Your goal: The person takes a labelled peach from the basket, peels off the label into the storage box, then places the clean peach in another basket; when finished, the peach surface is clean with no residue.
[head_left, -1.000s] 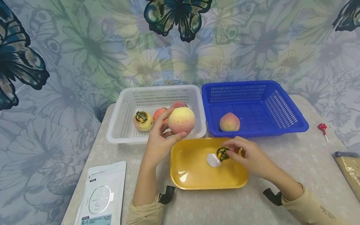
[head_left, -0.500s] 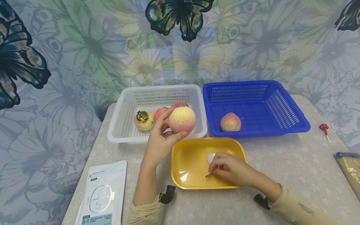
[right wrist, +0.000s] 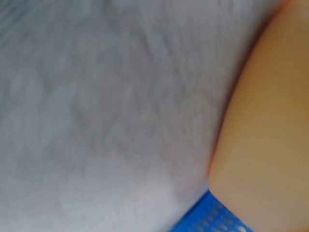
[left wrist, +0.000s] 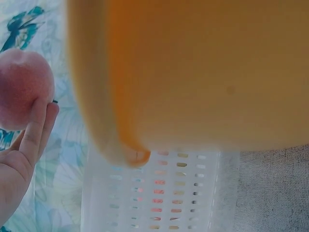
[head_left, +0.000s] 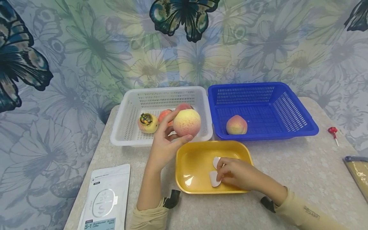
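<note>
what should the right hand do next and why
Probably have the right hand let go of the thin, white, flat piece and lift away, since that piece is inside the shiny yellow rectangular tray, near another thin white piece.

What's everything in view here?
Backdrop: one, pale blue floral, behind
Table: one, pale, centre
White basket: one, white, rear left
Blue basket: one, blue, rear right
Tray: one, yellow, before baskets
Held peach: one, yellowish pink, before white basket
Fruits: three visible, yellow to red, white basket
Label: one, black, leftmost fruit
Second peach: one, pinkish, blue basket
Flat pieces: two, white, tray
Pouch: one, white, left
Lollipop: one, red, right
Packet: one, tan, right
Sleeves: two, tan, forearms
Mounts: two, black, wrists
Hands: two, left hand holding peach, right hand over tray
</note>
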{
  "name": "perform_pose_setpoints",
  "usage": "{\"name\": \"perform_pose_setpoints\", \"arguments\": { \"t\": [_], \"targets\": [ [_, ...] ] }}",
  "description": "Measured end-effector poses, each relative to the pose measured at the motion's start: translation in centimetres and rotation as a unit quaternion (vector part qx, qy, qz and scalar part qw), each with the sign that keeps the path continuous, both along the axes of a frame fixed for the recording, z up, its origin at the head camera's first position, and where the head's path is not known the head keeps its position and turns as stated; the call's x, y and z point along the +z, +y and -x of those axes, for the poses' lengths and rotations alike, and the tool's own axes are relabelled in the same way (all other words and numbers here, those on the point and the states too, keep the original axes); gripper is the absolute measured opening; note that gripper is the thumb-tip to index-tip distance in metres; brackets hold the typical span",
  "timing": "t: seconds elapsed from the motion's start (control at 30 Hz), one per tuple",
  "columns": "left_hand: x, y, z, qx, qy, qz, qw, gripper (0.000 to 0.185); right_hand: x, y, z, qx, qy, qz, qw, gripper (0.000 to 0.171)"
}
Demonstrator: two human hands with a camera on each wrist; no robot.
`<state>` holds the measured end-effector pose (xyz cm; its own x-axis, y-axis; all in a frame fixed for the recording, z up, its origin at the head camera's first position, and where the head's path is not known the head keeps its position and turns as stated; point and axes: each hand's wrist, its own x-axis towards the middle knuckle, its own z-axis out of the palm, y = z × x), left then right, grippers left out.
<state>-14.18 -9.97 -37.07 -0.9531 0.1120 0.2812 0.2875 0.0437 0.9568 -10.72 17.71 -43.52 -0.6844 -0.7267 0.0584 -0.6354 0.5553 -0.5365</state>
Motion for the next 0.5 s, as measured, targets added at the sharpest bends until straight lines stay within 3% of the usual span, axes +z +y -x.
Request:
{"name": "perform_pose_setpoints", "arguments": {
  "t": [0.1, 0.27, 0.5],
  "targets": [
    [0.02, 0.09, 0.01, 0.0, 0.0, 0.002, 1.0, 0.079, 0.45, 0.35, -0.05, 0.008, 0.01, -0.037, 0.999, 0.02],
    [0.03, 0.2, 0.01, 0.0, 0.0, 0.003, 1.0, 0.079, 0.76, 0.71, 0.05, 0.022, -0.012, -0.076, 0.997, 0.026],
    [0.05, 0.37, -0.09, 0.003, -0.01, 0.005, 0.9999, 0.078, 0.97, 1.0, 0.11, 0.036, -0.012, -0.07, 0.997, 0.026]
  ]
}}
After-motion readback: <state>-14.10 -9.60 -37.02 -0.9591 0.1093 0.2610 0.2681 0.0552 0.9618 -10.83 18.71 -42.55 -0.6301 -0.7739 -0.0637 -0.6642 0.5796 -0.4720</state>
